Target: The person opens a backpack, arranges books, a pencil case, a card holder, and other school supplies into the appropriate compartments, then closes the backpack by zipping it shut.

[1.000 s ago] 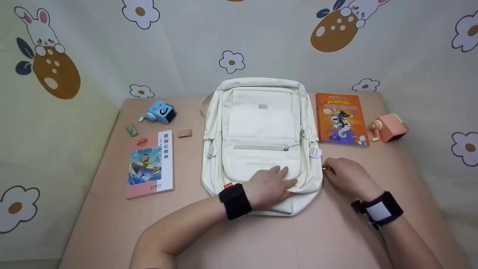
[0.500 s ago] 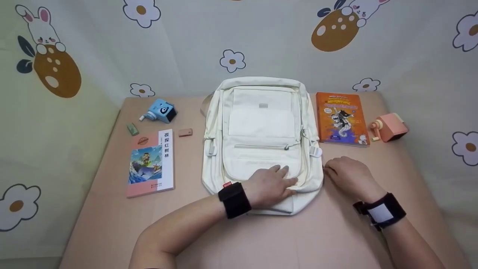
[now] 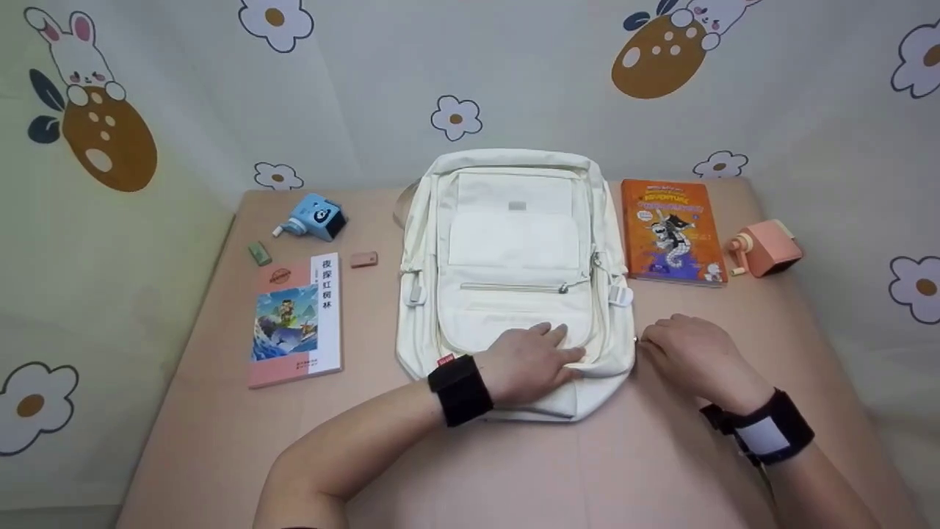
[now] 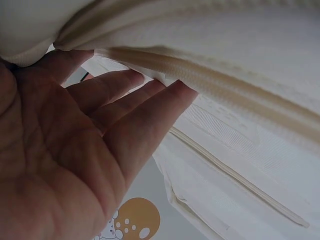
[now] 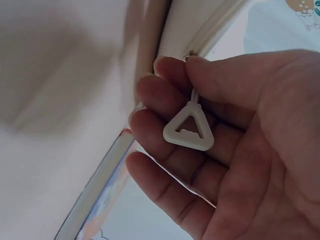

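Note:
A cream backpack point(image 3: 514, 242) lies on the table, its front pockets facing up. My left hand point(image 3: 530, 366) rests on the lower front of the bag with fingers spread; in the left wrist view, its fingertips point(image 4: 185, 90) touch the fabric beside a zipper seam. At the bag's right edge, my right hand point(image 3: 694, 360) pinches a zipper pull point(image 5: 189, 127) between thumb and index finger. The pull's cream triangular loop hangs over the curled fingers in the right wrist view. The slider is mostly hidden behind the thumb tip.
An orange book point(image 3: 674, 231) and a pink pencil sharpener point(image 3: 767, 250) lie right of the bag. To its left are a pink-and-white book point(image 3: 295, 321), a blue pencil sharpener point(image 3: 317, 217), a green eraser point(image 3: 259, 253) and a pink eraser point(image 3: 364, 259). A patterned curtain surrounds the table.
My right hand has slid a little along the bag's right edge toward the near side, still pinching the zipper pull. My left hand stays in place on the bag.

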Available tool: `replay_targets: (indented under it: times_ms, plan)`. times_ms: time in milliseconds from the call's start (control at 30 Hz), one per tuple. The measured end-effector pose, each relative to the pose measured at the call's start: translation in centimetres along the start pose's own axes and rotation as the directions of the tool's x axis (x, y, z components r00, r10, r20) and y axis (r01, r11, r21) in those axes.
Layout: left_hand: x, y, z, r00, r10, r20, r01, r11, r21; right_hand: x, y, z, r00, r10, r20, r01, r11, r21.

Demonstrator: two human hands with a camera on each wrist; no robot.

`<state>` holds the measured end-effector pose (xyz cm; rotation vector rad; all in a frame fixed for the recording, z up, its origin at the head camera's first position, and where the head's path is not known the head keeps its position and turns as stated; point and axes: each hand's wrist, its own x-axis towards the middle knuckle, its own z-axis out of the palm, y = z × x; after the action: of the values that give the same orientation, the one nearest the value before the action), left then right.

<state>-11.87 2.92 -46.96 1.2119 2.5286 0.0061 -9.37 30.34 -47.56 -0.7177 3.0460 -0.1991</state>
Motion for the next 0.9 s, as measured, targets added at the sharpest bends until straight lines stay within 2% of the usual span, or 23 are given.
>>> replay_targets:
  times_ms: [233,467,633,767,900]
  plan:
    - [0.0,0.0,0.0,1.0,-0.004,-0.007,0.004,1.0,-0.002,-0.8,-1.2,-0.9,0.998,-0.031,0.054,0.03,0.999,0.032]
    - [-0.3,0.1,0.1,1.0,0.001,-0.008,-0.001,1.0,0.019,-0.8,-1.4,-1.0,0.996,-0.017,0.083,0.014,0.999,0.038]
    - [-1.6,-0.4,0.2,1.0,0.029,0.006,-0.029,1.0,0.007,-0.8,-1.2,-0.6,0.997,-0.016,0.079,0.011,0.998,0.055]
    - [-3.2,-1.4,0.5,0.998,0.059,-0.021,-0.058,0.998,0.022,-0.9,-1.1,-0.4,0.997,-0.01,0.076,0.005,0.998,0.063]
    - [-4.7,-2.7,1.0,0.997,0.05,-0.057,-0.05,0.999,0.004,-1.1,-1.1,-0.4,0.998,-0.014,0.059,0.011,0.998,0.057]
